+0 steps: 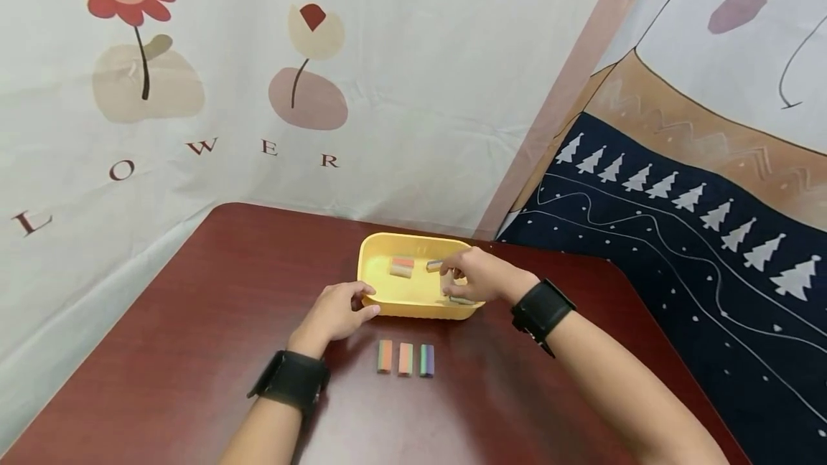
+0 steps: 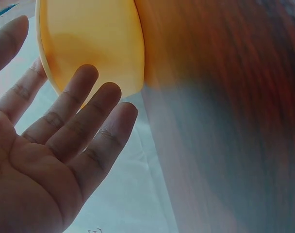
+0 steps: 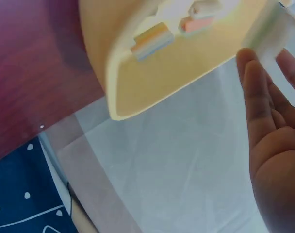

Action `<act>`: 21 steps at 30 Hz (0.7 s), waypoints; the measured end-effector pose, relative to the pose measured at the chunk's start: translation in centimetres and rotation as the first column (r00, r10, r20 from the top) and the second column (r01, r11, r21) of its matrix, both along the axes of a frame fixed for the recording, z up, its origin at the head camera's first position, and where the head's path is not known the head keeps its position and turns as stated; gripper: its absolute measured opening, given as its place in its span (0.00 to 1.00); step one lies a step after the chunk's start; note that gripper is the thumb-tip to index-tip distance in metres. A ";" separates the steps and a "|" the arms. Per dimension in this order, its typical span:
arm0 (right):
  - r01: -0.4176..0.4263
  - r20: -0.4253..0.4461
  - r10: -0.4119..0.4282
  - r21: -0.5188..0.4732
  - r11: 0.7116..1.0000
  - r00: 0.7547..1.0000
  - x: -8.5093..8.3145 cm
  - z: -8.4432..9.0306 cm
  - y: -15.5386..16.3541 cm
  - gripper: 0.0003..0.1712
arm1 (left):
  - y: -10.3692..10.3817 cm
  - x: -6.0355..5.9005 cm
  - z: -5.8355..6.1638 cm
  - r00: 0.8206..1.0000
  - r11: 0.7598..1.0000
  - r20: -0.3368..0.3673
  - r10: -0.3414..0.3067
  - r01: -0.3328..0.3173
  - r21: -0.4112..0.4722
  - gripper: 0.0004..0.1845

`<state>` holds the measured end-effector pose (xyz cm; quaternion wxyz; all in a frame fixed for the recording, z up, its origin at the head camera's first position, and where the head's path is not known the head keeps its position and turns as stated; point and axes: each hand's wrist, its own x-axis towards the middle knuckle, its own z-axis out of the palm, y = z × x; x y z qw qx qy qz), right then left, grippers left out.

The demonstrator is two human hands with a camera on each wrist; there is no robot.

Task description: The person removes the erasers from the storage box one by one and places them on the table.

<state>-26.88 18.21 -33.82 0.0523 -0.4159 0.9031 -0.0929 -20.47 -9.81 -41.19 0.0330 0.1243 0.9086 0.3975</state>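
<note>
My left hand (image 1: 337, 311) is at the near left corner of a yellow tray (image 1: 413, 309), fingertips at its rim. In the left wrist view the fingers (image 2: 84, 116) are spread and fairly straight beside the tray's outer wall. Over the tray's right part, my right hand (image 1: 481, 275) pinches a pale bar with a greenish stripe (image 3: 270, 31) between thumb and fingertips. Inside the tray lie several short striped bars: an orange one (image 1: 403, 262) beside a beige one (image 1: 401, 272), one (image 1: 433, 265) by the right fingers, and one (image 1: 461, 300) at the near right.
On the dark red table (image 1: 194, 350), three two-coloured bars stand in a row in front of the tray: orange-green (image 1: 385, 357), another orange-green (image 1: 405, 359) and blue-green (image 1: 428, 361). A printed white cloth (image 1: 420, 92) hangs behind the table, with a dark blue patterned part (image 1: 646, 271) at right.
</note>
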 end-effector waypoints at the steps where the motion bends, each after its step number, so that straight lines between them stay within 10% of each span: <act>1: -0.005 -0.002 0.005 -0.009 1.000 1.000 0.5 -0.1 0.2 0.13 | 0.0 -0.1 0.0 1.000 1.000 0.003 0.001 -0.001 -0.004 0.14; 10: -0.105 -0.037 0.101 -0.145 0.984 0.994 4.4 -1.2 1.5 0.12 | -0.1 -0.7 0.2 1.000 1.000 -0.002 -0.016 0.016 -0.019 0.16; 21: -0.158 -0.017 0.157 -0.134 0.978 0.988 7.5 -6.5 2.0 0.09 | -0.2 -0.5 0.0 1.000 1.000 -0.013 -0.019 0.019 -0.024 0.17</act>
